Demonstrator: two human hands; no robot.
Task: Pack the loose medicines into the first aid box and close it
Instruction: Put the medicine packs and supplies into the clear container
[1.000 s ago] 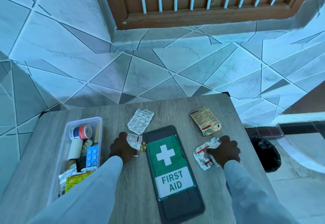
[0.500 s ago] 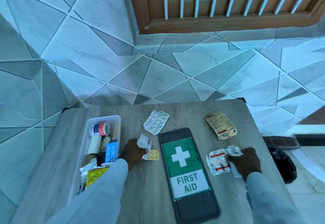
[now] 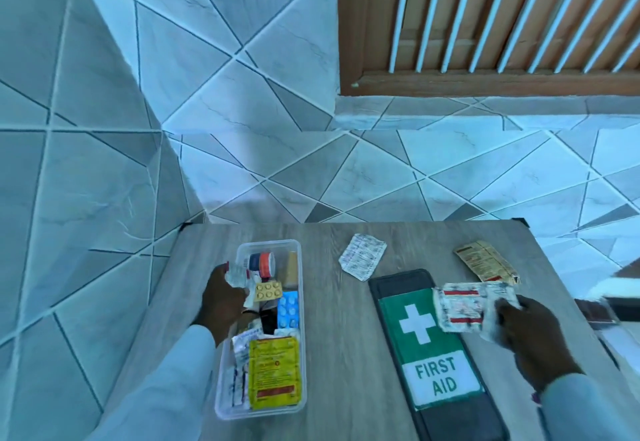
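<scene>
Hands are busy on both sides of the wooden surface (image 3: 346, 354). Left hand (image 3: 223, 298) is over the near-left edge of the clear plastic first aid box (image 3: 299, 302), its grip curled around a crumpled white foil strip (image 3: 237, 276), with a small yellow blister of round tablets (image 3: 267, 291) sticking out just beside the fingers, above the box's contents. Inside the box: a roll with a red and blue label (image 3: 261, 264) at the far end, a blue blister pack (image 3: 288, 309) along the right wall, a yellow sachet (image 3: 273, 371) at the near end, and white packets beside it. Right hand (image 3: 533, 333) pinches a white strip with red bands (image 3: 460, 307), lifted over the far right corner of the lid (image 3: 436, 354). That lid lies flat on the surface to the right of the box, dark frame, green panel, white cross, "FIRST AID" facing up. Two medicines lie loose on the surface: a white tablet strip (image 3: 363, 256) beyond the lid's far-left corner, and a tan sachet (image 3: 485, 262) just beyond the right hand's strip. Box stands open, lid apart from it.
</scene>
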